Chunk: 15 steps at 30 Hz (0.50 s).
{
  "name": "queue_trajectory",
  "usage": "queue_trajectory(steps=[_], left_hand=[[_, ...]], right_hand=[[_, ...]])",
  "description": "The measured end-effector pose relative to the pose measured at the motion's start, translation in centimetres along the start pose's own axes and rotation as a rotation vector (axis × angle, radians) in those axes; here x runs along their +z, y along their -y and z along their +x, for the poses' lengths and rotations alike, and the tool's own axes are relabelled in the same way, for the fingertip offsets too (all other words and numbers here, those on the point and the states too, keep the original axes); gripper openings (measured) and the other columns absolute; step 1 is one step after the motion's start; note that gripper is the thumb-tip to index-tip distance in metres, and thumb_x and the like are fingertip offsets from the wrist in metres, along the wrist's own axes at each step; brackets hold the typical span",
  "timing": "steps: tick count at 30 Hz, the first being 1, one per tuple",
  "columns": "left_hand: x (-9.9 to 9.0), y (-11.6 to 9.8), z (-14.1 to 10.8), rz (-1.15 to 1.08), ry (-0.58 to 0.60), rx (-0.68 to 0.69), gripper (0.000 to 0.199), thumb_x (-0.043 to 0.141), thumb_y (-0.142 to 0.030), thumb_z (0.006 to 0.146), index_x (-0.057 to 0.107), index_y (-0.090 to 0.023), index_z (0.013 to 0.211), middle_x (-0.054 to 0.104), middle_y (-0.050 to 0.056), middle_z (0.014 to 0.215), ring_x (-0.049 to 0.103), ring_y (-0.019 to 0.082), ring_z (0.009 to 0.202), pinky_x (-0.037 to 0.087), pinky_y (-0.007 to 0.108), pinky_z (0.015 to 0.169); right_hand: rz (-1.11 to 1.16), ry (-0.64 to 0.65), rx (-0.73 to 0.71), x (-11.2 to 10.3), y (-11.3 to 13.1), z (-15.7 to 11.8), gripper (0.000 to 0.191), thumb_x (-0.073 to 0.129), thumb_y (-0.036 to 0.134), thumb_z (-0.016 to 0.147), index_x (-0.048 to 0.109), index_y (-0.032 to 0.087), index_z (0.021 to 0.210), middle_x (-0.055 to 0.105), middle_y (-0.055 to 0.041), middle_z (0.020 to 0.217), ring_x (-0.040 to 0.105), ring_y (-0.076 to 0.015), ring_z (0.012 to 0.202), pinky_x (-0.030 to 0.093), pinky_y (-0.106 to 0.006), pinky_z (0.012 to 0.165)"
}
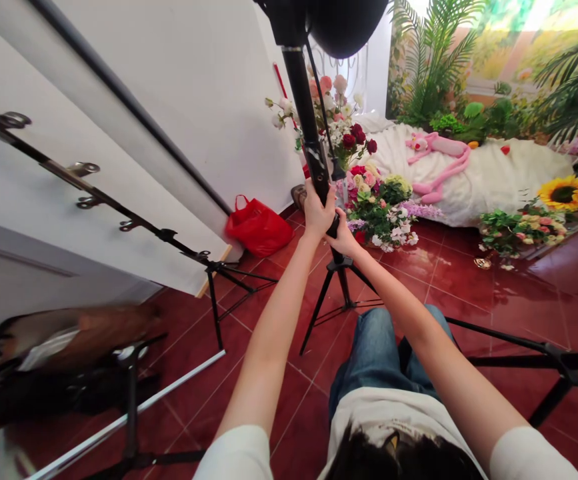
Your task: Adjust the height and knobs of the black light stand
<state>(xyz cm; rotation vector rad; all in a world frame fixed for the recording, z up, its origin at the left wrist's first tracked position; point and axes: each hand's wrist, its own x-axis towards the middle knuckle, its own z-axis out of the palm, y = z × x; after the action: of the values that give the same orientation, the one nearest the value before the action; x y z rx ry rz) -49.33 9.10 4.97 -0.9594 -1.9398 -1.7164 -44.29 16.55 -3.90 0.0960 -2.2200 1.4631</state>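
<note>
A black light stand (pixel 303 93) rises in front of me, its top leaning left, with a dark rounded lamp head (pixel 349 23) at the upper end. My left hand (pixel 319 210) is wrapped round the pole around its middle. Just below and to the right, my right hand (pixel 343 237) grips the same pole by a dark collar or knob, partly hidden by the fingers. A black cable (pixel 321 97) hangs down along the pole. The tripod legs (pixel 341 287) are spread on the red tiled floor.
A second stand with clips (pixel 83 183) leans at left, near a red bag (pixel 259 227). Artificial flowers (pixel 373 200), a white cloth (pixel 503 180) with a pink plush toy (pixel 441 147), and a sunflower (pixel 566 193) lie ahead. More stand legs (pixel 559 363) reach in at right.
</note>
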Motion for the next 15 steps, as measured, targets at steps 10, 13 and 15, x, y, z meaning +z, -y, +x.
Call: queue_trajectory(steps=[10, 13, 15], left_hand=[[-1.5, 0.6, -2.3, 0.017, 0.101, -0.092, 0.047, 0.058, -0.063, 0.085, 0.060, -0.020, 0.103, 0.075, 0.011, 0.099, 0.072, 0.022, 0.099, 0.056, 0.033, 0.091], [-1.4, 1.2, -2.7, -0.065, 0.122, -0.100, 0.051, 0.057, -0.065, 0.085, 0.061, -0.019, 0.107, 0.073, 0.013, 0.110, 0.070, 0.022, 0.108, 0.055, 0.034, 0.095], [-1.2, 1.8, -2.8, -0.131, 0.147, -0.118, 0.055, 0.057, -0.067, 0.083, 0.060, -0.020, 0.110, 0.072, 0.013, 0.113, 0.070, 0.022, 0.108, 0.056, 0.034, 0.094]], right_hand=[[0.043, -0.045, -0.034, 0.2, -0.3, 0.1, 0.084, 0.069, 0.025, 0.078, 0.017, 0.014, 0.144, 0.042, -0.0220, 0.141, 0.049, -0.0263, 0.129, 0.037, -0.045, 0.114], [0.043, -0.048, -0.047, 0.1, -0.2, 0.1, 0.087, 0.070, 0.027, 0.077, 0.017, 0.013, 0.145, 0.041, -0.0229, 0.142, 0.047, -0.0270, 0.131, 0.036, -0.046, 0.115], [0.033, -0.038, -0.038, 0.1, -0.1, 0.1, 0.088, 0.070, 0.030, 0.079, 0.016, 0.014, 0.146, 0.041, -0.0233, 0.142, 0.047, -0.0270, 0.131, 0.035, -0.047, 0.116]])
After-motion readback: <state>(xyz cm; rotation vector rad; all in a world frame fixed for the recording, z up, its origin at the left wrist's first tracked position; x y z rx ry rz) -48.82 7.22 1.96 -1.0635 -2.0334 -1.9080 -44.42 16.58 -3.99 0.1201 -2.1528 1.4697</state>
